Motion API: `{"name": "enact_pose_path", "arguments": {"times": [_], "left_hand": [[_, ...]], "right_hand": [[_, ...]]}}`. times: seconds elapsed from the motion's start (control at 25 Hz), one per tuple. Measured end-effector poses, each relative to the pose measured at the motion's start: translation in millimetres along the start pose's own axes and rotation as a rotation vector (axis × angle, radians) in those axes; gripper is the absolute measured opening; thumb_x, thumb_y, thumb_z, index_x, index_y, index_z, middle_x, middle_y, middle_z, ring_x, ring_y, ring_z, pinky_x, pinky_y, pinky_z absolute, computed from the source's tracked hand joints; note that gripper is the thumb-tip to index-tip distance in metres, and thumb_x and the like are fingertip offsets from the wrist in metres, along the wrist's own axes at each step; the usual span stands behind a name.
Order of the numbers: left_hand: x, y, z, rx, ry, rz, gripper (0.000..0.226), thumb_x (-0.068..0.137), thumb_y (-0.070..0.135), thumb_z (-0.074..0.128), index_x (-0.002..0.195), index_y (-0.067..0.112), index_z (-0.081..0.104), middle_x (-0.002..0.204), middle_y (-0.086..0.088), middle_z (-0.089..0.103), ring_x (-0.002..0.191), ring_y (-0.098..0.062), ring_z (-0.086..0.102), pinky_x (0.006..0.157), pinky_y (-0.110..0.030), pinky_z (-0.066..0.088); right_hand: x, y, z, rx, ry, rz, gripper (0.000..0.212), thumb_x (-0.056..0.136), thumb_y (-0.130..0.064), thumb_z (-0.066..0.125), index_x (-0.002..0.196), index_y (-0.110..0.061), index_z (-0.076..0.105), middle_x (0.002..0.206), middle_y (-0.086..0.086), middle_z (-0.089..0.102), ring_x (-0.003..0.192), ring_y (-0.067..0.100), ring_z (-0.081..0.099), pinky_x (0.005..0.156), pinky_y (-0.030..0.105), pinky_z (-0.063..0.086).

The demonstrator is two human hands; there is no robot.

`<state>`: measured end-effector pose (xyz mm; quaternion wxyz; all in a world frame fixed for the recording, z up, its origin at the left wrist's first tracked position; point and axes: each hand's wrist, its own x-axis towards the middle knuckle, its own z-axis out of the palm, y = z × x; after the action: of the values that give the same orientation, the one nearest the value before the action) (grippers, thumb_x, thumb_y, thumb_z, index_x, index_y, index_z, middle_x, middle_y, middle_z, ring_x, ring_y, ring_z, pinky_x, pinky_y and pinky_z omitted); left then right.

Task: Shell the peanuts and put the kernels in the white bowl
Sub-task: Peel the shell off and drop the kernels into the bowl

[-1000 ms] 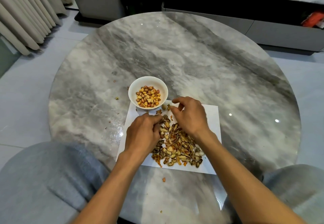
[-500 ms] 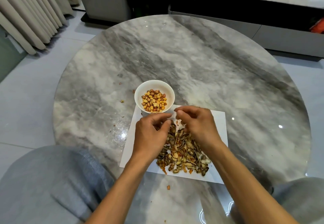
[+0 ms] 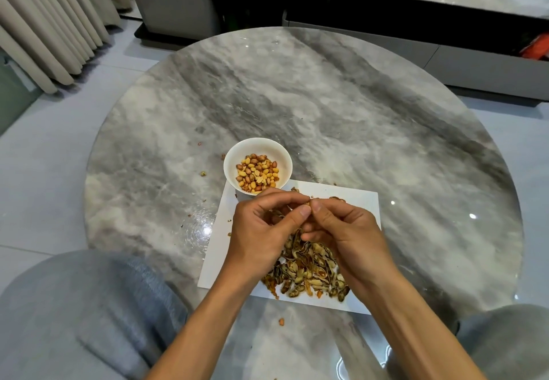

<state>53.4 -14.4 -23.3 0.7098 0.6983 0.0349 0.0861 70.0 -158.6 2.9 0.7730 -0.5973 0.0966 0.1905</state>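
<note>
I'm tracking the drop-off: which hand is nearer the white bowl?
Left. The left hand sits just below the white bowl, its fingers almost at the near rim. The right hand is farther right, thumbs meeting over the shells.

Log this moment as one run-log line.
both hands pinching one peanut, thumbs together | small white bowl holds kernels | shell pile on white paper sheet

Home living rm. Round grey marble-look table [image 3: 341, 106], pleated beige floor-length curtains [image 3: 50, 20], low grey TV-style cabinet w/ drawers [image 3: 445, 55]. Pale tiled floor [image 3: 44, 148].
</note>
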Motion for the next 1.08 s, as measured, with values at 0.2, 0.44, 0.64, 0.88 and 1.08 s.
{"name": "enact_pose_path", "arguments": {"times": [0.2,0.44,0.64,0.88,1.08], "left_hand": [[1.6,4.1,3.0,-0.036,-0.014,0.008,0.015,0.082,0.009,0.075,0.094,0.017,0.079,0.095,-0.002,0.073,0.093,-0.013,0.07,0.082,-0.021,0.053],[-5.1,8.5,13.4,-0.201,0.04,-0.21,0.024,0.08,0.027,0.07,0.1,0.016,0.078,0.098,0.0,0.077,0.099,-0.012,0.071,0.082,-0.02,0.054],[-10.8,11.2,32.8,-0.255,0.089,-0.283,0.014,0.084,0.01,0.073,0.096,0.012,0.079,0.1,-0.007,0.075,0.096,-0.018,0.073,0.08,-0.021,0.055],[-9.0,13.7,36.7,-0.257,0.127,-0.236,0.016,0.083,0.015,0.074,0.098,0.012,0.08,0.098,-0.009,0.071,0.096,-0.018,0.072,0.086,-0.029,0.055],[-12.0,23.4,26.0,-0.178,-0.003,-0.096,0.037,0.087,0.002,0.07,0.117,0.025,0.071,0.112,0.007,0.074,0.108,-0.01,0.069,0.089,-0.022,0.054]], "right_hand": [[-0.7,-5.3,-0.3,0.194,-0.075,0.111,0.016,0.076,-0.012,0.067,0.084,-0.005,0.079,0.07,0.011,0.064,0.066,0.015,0.064,0.067,0.024,0.059],[-1.5,2.4,4.9,0.042,-0.033,-0.029,0.016,0.086,-0.014,0.065,0.09,-0.008,0.08,0.079,0.01,0.072,0.075,0.019,0.07,0.07,0.025,0.058],[-3.7,10.0,8.6,-0.217,0.125,-0.223,0.024,0.095,-0.005,0.061,0.091,-0.018,0.081,0.091,0.005,0.078,0.093,0.023,0.074,0.088,0.041,0.057],[-5.9,11.2,12.2,0.024,0.161,-0.13,0.015,0.088,-0.007,0.067,0.095,-0.006,0.079,0.098,0.018,0.076,0.101,0.035,0.072,0.096,0.047,0.053],[-8.8,-8.2,2.5,0.13,0.096,-0.11,0.017,0.079,-0.012,0.069,0.091,-0.006,0.08,0.099,0.021,0.075,0.097,0.034,0.073,0.088,0.039,0.058]]}}
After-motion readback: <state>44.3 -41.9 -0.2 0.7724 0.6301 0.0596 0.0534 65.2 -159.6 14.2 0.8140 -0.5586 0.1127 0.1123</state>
